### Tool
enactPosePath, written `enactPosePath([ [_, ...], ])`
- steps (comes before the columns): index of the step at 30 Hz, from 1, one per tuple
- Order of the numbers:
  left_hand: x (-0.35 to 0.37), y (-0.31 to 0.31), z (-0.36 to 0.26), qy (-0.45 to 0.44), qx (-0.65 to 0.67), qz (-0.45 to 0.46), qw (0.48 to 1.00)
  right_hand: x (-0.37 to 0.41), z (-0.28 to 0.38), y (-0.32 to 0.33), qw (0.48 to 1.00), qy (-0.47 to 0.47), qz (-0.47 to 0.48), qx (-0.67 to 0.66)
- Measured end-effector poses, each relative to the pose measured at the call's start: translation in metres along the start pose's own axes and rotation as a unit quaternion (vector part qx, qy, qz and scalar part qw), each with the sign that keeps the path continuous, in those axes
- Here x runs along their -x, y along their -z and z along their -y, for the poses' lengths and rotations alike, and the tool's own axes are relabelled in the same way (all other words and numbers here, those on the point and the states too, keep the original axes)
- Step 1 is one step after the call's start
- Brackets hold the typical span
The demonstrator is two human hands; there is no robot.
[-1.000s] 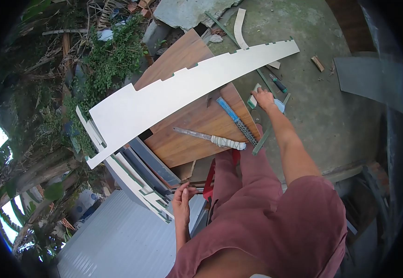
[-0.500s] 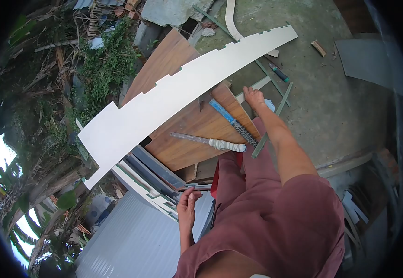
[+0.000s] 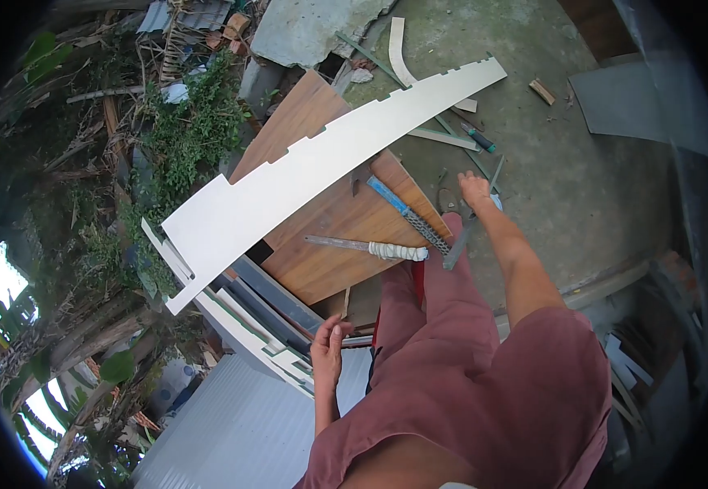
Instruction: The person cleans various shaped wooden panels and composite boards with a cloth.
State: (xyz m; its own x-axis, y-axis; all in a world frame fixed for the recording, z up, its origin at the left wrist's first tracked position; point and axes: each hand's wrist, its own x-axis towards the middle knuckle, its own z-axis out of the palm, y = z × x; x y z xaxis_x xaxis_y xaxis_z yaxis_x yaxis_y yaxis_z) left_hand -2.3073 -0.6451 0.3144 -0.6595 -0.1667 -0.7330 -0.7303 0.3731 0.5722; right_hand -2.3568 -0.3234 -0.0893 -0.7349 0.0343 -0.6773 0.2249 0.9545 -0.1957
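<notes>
My left hand (image 3: 329,346) is loosely curled, with nothing visible in it, beside the stacked white and grey panels (image 3: 277,314). My right hand (image 3: 474,189) reaches low above the floor; its fingers are too unclear to tell what they hold. Near it are a green strip (image 3: 457,247), partly hidden by my arm, and a pale strip (image 3: 445,138). A long white notched panel (image 3: 329,167) lies diagonally across the brown wooden board (image 3: 321,269). On that board are a blade with a wrapped white handle (image 3: 397,251) and a blue-handled tool (image 3: 390,196).
A green-handled tool (image 3: 479,138) and a wood scrap (image 3: 542,91) lie on the concrete floor (image 3: 590,196). A grey sheet (image 3: 639,106) is at upper right. Corrugated metal (image 3: 232,424) is below the stack; plants and debris (image 3: 199,122) are at left.
My right hand has let go of the pale strip and moved right and slightly down. That strip now lies at a different angle. My left hand has barely moved, and the view has shifted slightly.
</notes>
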Motion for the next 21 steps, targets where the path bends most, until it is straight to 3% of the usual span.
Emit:
enactPosePath([
  [7, -0.003, 0.023, 0.042, -0.022, 0.026, 0.011, 0.999, 0.049, -0.014, 0.076, 0.981, -0.11, -0.075, -0.139],
  [9, -0.008, 0.034, 0.074, -0.013, 0.025, 0.012, 1.0, 0.06, -0.015, 0.09, 0.967, -0.146, -0.113, -0.176],
  [12, -0.02, 0.058, 0.164, 0.011, 0.009, -0.014, 1.0, 0.071, -0.018, 0.106, 0.96, -0.103, -0.189, -0.178],
  [14, -0.016, 0.079, 0.214, 0.026, -0.063, -0.052, 0.996, 0.078, -0.019, 0.118, 0.958, -0.101, -0.191, -0.19],
  [15, -0.013, 0.091, 0.243, 0.039, -0.023, -0.1, 0.994, 0.094, -0.009, 0.13, 0.957, -0.118, -0.186, -0.187],
  [17, -0.012, 0.112, 0.295, 0.054, -0.066, -0.15, 0.985, 0.107, -0.013, 0.125, 0.961, -0.111, -0.201, -0.153],
  [21, 0.006, 0.157, 0.347, 0.124, 0.09, -0.248, 0.957, 0.159, -0.014, 0.103, 0.973, -0.093, -0.193, -0.09],
])
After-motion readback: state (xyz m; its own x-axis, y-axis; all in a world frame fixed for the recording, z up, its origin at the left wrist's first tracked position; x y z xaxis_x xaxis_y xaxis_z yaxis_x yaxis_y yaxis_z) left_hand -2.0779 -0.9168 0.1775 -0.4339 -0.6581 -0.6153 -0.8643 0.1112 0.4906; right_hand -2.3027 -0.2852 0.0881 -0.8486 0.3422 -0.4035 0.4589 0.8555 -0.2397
